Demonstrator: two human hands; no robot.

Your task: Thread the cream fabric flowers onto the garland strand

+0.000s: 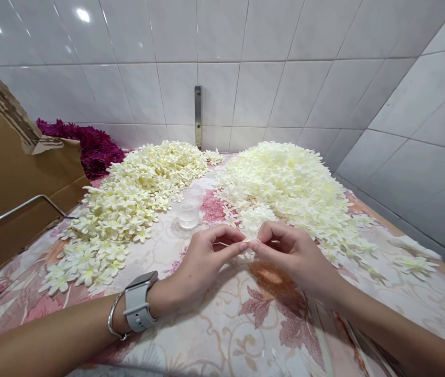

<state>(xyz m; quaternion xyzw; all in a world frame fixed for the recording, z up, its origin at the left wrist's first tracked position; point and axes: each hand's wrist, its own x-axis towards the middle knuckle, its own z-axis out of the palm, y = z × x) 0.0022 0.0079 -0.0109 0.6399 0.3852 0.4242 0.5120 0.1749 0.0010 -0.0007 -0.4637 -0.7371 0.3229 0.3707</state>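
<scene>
My left hand [207,262] and my right hand [291,254] meet over the middle of the table, thumbs and forefingers pinched together. Between the fingertips is a small pale artificial flower [251,240], mostly hidden by the fingers. Just behind my hands stands a small clear plastic cup [188,212] with what looks like clear liquid in it. To the left lies a heap of cream-yellow flowers [140,188]. A larger heap of whiter, flatter flowers [285,178] spreads behind my right hand.
A cardboard box [22,183] with a bent metal rod [10,213] stands at the left. Behind it are purple flowers [85,146]. A metal bracket [198,115] is fixed to the tiled wall [222,36]. A floral cloth [207,335] covers the table. Loose flowers [414,263] lie at the right.
</scene>
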